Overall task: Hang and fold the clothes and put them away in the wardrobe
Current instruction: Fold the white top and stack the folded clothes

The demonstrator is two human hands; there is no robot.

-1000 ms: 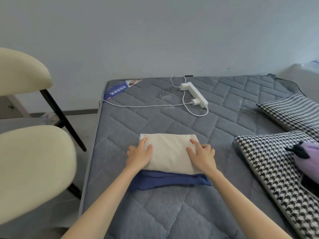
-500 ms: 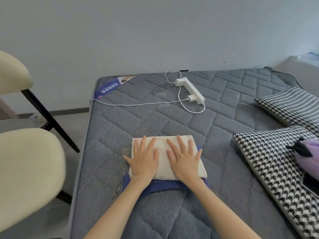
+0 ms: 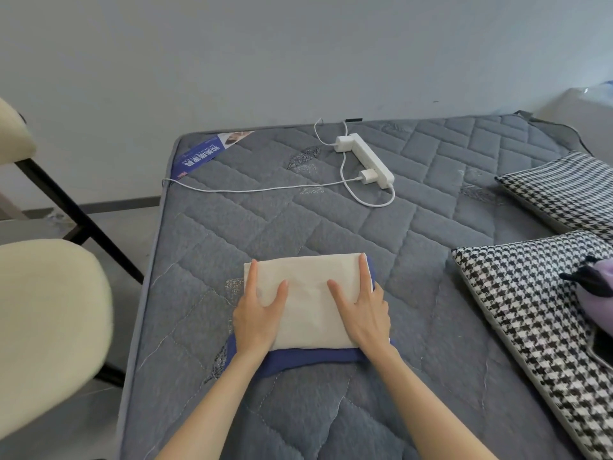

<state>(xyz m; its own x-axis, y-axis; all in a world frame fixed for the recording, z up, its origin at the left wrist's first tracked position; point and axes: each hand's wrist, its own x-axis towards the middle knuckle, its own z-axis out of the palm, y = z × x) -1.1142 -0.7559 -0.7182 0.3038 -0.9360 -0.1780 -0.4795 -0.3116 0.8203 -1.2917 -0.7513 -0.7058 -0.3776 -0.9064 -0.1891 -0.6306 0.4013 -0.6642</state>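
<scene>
Pressing folded cream cloth, left hand, right hand, blue label unreadable

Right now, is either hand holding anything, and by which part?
Nothing is gripped. The left hand and right hand press flat on the folded cream cloth, near its side edges.

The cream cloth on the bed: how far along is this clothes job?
Done: the cream cloth is folded into a rectangle, stacked on a blue garment on the mattress. In hand: the left hand and right hand lie flat on it. Left: the stack sits on the bed, not yet put away.
</scene>
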